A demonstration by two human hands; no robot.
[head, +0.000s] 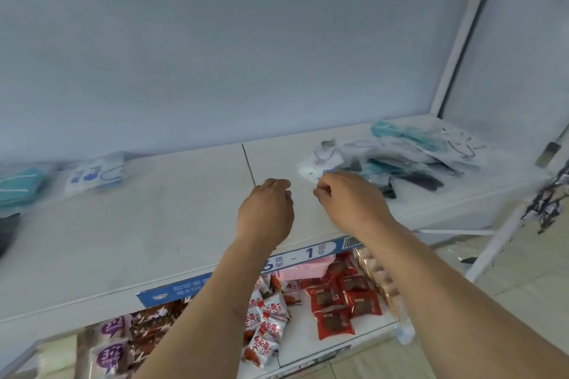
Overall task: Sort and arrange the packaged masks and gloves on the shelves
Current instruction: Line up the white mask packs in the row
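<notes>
2 hands hovered over the white shelf (154, 240), side by side, fingers loosely curled, holding nothing I could see. Just beyond the right hand (348, 203) lay a heap of packaged masks (400, 160). Far from the left hand (266, 209), at the shelf's left end, lay 2 mask packs (95, 175).

A jumbled heap of packaged masks and gloves (409, 157) in clear bags lies at the right end of the white shelf (154, 240), teal, black and white pieces overlapping. At the left end lie a white packet with blue print (95, 177), a teal mask packet (20, 184) just beside it, and a dark packet (7, 232) at the edge.
</notes>
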